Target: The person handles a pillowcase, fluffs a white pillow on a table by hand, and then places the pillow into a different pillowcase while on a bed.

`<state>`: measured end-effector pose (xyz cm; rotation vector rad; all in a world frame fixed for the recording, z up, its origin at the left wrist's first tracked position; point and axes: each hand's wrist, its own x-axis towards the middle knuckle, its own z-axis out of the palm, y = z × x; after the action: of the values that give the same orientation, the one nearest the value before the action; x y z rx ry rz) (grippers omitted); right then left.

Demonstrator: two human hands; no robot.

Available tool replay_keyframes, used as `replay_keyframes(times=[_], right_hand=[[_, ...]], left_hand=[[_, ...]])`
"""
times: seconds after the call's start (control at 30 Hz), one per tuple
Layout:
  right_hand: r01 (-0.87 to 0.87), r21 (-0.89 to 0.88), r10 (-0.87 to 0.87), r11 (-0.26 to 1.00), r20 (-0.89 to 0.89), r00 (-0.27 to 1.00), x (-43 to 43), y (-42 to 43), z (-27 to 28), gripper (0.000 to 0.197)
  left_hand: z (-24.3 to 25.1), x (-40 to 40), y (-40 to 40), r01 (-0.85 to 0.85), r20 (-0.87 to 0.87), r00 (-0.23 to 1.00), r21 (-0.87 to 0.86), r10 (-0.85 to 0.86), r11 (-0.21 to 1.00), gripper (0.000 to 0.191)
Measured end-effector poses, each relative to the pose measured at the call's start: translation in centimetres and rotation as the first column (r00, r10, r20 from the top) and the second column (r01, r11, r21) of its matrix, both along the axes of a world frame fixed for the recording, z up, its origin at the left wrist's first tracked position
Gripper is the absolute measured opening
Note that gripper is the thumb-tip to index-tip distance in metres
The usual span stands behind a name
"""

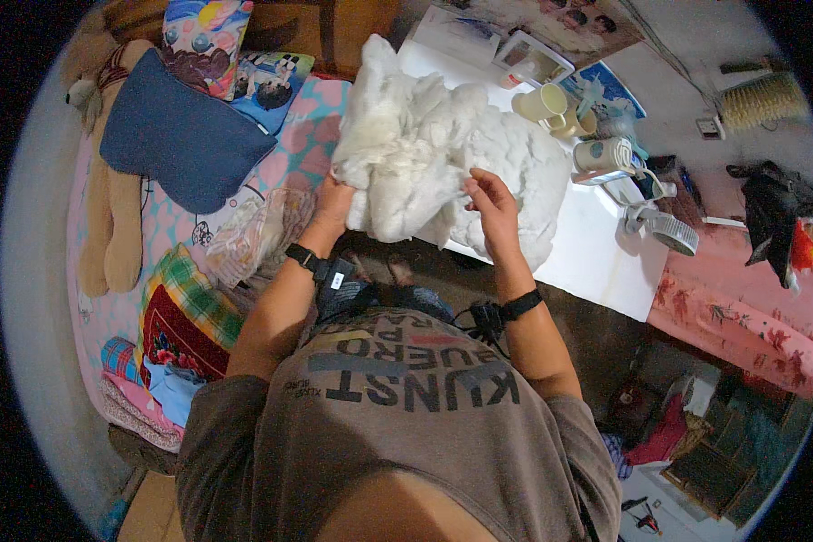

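Observation:
A large heap of white fluffy fibre stuffing lies over the near left part of a white table. My left hand grips the left edge of the heap, its fingers partly sunk in the fibre. At the heap's middle right, my right hand has thumb and forefinger drawn close together at a small tuft; whether they pinch it is hard to tell. More loose white fibre spreads under and beyond that hand.
Yellow cups, a rolled white item and a grey-white round device stand on the table. To the left is a bed with a dark blue cushion, a clear plastic bag and a plaid pillow.

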<state>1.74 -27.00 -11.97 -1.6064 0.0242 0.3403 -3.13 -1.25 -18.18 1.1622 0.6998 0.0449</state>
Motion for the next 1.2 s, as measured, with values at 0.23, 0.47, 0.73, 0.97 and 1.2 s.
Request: replay_keyframes(times=[0.23, 0.47, 0.73, 0.97, 1.2], right_hand=[[0.006, -0.624, 0.096, 0.781, 0.129, 0.987, -1.6, -7.8, -6.8, 0.035], [-0.136, -0.71, 0.264, 0.691, 0.072, 0.962, -1.8, -11.8, -10.8, 0.039], [-0.1, -0.222, 0.099, 0.97, -0.018, 0.995, 1.0, -8.4, -4.5, 0.028], [-0.304, 0.273, 0.347, 0.913, -0.127, 0.929, 2.7, -1.2, -1.3, 0.068], [-0.481, 0.193, 0.497, 0.856, -0.047, 0.866, 1.3, 4.1, -1.1, 0.097]], left_hand=[[-2.2, -2.0, 3.2, 0.03, 0.116, 0.993, -0.273, 0.002, 0.961, 0.048], [2.4, -3.6, 2.7, -0.01, 0.032, 0.999, -0.429, 0.026, 0.903, 0.051], [0.8, -4.5, 2.4, -0.116, 0.02, 0.99, -0.428, 0.137, 0.896, 0.049], [2.6, -3.4, 0.9, -0.045, 0.17, 0.977, -0.427, 0.129, 0.903, 0.053], [2.8, -2.3, 0.4, 0.067, 0.254, 0.967, -0.362, 0.029, 0.93, 0.038]])
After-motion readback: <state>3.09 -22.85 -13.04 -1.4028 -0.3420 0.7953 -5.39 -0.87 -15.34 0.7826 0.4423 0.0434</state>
